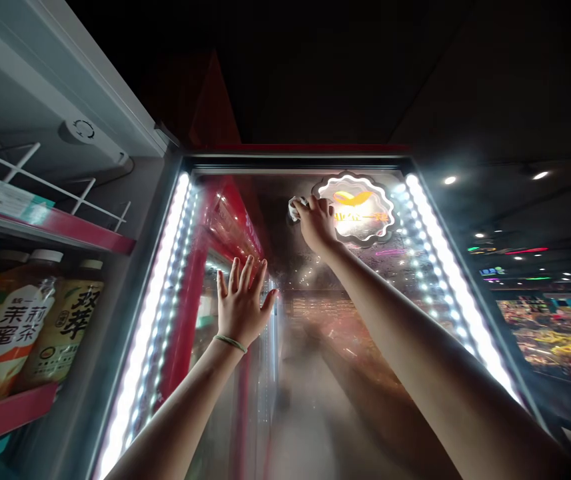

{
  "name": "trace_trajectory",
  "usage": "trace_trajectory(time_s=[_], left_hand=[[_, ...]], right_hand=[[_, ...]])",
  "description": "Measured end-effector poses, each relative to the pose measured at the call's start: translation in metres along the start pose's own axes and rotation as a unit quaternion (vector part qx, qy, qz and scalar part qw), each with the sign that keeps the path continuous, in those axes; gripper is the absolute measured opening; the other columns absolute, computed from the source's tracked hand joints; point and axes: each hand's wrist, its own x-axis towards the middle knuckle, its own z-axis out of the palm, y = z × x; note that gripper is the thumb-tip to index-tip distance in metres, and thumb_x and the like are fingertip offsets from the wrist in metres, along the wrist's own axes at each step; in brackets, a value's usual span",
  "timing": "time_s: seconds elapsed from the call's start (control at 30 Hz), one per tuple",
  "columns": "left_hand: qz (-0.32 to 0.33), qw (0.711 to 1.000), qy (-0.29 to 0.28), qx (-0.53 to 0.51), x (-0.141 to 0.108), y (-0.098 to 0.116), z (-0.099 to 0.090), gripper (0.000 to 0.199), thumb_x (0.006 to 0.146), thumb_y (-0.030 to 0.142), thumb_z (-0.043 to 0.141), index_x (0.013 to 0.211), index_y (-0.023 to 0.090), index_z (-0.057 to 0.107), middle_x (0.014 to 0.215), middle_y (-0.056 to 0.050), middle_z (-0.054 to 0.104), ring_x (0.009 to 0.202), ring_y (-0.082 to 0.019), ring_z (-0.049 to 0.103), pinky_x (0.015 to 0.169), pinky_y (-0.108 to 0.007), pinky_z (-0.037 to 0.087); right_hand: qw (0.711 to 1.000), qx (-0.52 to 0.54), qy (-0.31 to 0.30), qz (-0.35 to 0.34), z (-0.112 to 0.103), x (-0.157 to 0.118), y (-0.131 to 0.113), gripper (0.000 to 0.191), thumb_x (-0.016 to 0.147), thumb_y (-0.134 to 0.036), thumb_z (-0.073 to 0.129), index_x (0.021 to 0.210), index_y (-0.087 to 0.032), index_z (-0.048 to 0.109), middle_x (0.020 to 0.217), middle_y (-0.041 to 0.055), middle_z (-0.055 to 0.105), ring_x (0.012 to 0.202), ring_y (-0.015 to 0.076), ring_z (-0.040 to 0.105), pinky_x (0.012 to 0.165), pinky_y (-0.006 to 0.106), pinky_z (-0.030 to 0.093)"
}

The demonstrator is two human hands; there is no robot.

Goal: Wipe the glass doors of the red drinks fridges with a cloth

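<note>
In front of me stands a glass door (315,373) with bright light strips down both sides, its pane fogged in places. My left hand (242,300) lies flat against the glass, fingers spread, a thin band round the wrist. Higher up and to the right, my right hand (318,223) is closed on a crumpled white wipe (296,208), pressed to the pane near the top. Just right of that hand glows a scalloped round sign (365,208) with an orange emblem, partly covered by the fingers. Whether the wipe is cloth or paper I cannot tell.
On the left, drink bottles (20,313) stand on a refrigerator shelf with a pink edge strip (10,417). Above them is a white wire rail (82,195). A lit display of goods (555,333) shows in the distance at right, under a dark ceiling.
</note>
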Motion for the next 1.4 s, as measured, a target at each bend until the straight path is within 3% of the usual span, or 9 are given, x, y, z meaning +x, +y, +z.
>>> trace_trajectory(time_s=[0.17,0.43,0.57,0.7,0.83,1.0,1.13,1.3,1.4], left_hand=[[0.002,1.0,-0.002,0.001,0.0,-0.002,-0.001,0.063,0.105,0.053,0.051,0.163,0.028,0.045,0.171,-0.009,0.042,0.163,-0.039,0.028,0.133,-0.071,0.015],[0.002,1.0,0.01,-0.017,-0.001,-0.001,0.0,0.061,0.105,0.049,0.052,0.162,0.031,0.045,0.17,-0.008,0.044,0.163,-0.037,0.029,0.133,-0.071,0.014],[-0.004,1.0,0.004,-0.021,-0.001,0.001,-0.002,0.06,0.105,0.05,0.052,0.161,0.031,0.046,0.17,-0.007,0.044,0.163,-0.038,0.029,0.133,-0.071,0.014],[-0.001,1.0,0.0,-0.015,-0.001,0.001,-0.003,0.06,0.106,0.051,0.048,0.162,0.029,0.046,0.17,-0.008,0.044,0.163,-0.039,0.028,0.133,-0.072,0.016],[0.003,1.0,-0.003,-0.009,-0.001,0.001,-0.003,0.061,0.107,0.051,0.047,0.163,0.026,0.046,0.171,-0.01,0.043,0.163,-0.04,0.028,0.132,-0.072,0.017],[0.0,1.0,-0.005,-0.014,-0.002,0.003,-0.005,0.061,0.106,0.05,0.048,0.163,0.026,0.046,0.171,-0.011,0.042,0.164,-0.039,0.027,0.132,-0.072,0.018],[0.001,1.0,0.001,-0.013,-0.001,0.005,-0.008,0.06,0.107,0.05,0.047,0.163,0.028,0.046,0.17,-0.01,0.043,0.163,-0.038,0.028,0.132,-0.071,0.018],[0.006,1.0,0.005,0.005,-0.002,0.005,-0.006,0.06,0.107,0.05,0.045,0.163,0.027,0.046,0.171,-0.009,0.041,0.163,-0.038,0.028,0.132,-0.071,0.017],[0.006,1.0,0.004,0.011,-0.002,0.005,-0.006,0.06,0.108,0.051,0.044,0.163,0.026,0.046,0.171,-0.009,0.042,0.163,-0.039,0.029,0.132,-0.071,0.018]], right_hand=[[0.997,0.03,-0.003,-0.074,0.0,-0.005,0.002,0.058,0.1,-0.009,0.04,0.148,-0.031,0.063,0.139,0.0111,0.067,0.13,0.0325,0.054,0.108,0.05,0.052],[0.995,0.072,-0.002,-0.066,-0.005,-0.007,0.012,0.044,0.104,-0.021,0.048,0.145,-0.023,0.066,0.147,0.0116,0.067,0.135,0.0299,0.058,0.112,0.047,0.054],[0.997,0.073,0.007,0.015,-0.009,-0.007,0.028,0.045,0.102,-0.017,0.048,0.14,-0.027,0.07,0.143,0.009,0.07,0.128,0.0293,0.064,0.103,0.046,0.059],[0.994,0.093,0.004,-0.051,-0.008,-0.011,0.041,0.048,0.103,-0.014,0.045,0.143,-0.028,0.068,0.149,0.0071,0.067,0.136,0.0261,0.061,0.109,0.043,0.057],[0.995,0.092,0.037,0.008,-0.008,-0.019,0.046,0.048,0.103,-0.013,0.045,0.143,-0.027,0.068,0.147,0.0076,0.068,0.132,0.0261,0.064,0.106,0.043,0.058],[0.995,0.085,0.002,-0.058,-0.015,-0.022,0.056,0.049,0.104,-0.014,0.044,0.145,-0.03,0.066,0.148,0.0062,0.067,0.134,0.0235,0.062,0.108,0.04,0.057],[0.996,0.079,0.037,0.021,-0.021,-0.02,0.061,0.052,0.1,-0.008,0.044,0.143,-0.026,0.067,0.146,0.0088,0.068,0.134,0.0251,0.062,0.108,0.042,0.057],[0.992,0.106,0.004,-0.065,-0.019,-0.024,0.069,0.05,0.102,-0.011,0.047,0.144,-0.032,0.066,0.149,0.005,0.067,0.136,0.0252,0.062,0.109,0.044,0.058],[0.993,0.109,0.035,-0.014,-0.017,-0.021,0.079,0.053,0.099,-0.008,0.045,0.142,-0.031,0.068,0.147,0.0061,0.068,0.135,0.0271,0.063,0.109,0.048,0.059]])
